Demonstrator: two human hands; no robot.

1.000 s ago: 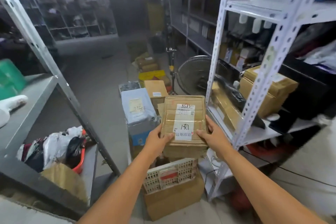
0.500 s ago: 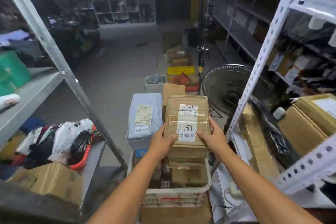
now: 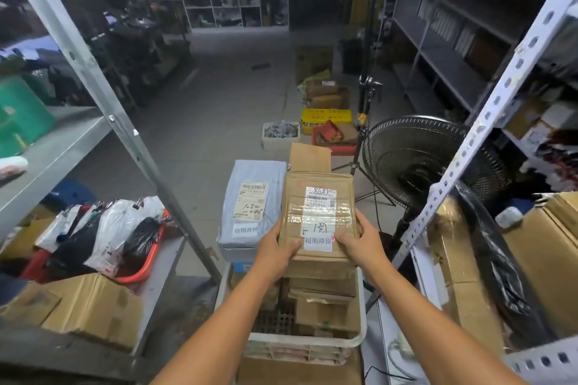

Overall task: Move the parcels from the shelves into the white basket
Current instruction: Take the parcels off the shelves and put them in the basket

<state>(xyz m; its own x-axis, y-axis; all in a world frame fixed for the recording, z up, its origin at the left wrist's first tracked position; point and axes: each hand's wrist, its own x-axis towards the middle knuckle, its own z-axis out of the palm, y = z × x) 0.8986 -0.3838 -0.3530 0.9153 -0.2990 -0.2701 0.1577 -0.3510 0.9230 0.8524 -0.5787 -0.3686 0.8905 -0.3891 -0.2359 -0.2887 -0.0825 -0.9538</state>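
Observation:
I hold a taped brown cardboard parcel with white labels over the white basket. My left hand grips its near left edge and my right hand grips its near right edge, thumbs on top. The basket stands on the floor below, on a cardboard box, and holds several brown parcels. A grey bag parcel leans at the basket's far left. More cardboard parcels lie on the right shelf.
A black floor fan stands right of the basket. White perforated shelf posts rise at right, a grey post at left. The left shelf holds a red basket of bags and a cardboard box. Boxes sit further down the aisle.
The parcel has come away from the right shelf and now sits lower, over the basket. The view has swung left and down toward the basket. Both hands keep their grip.

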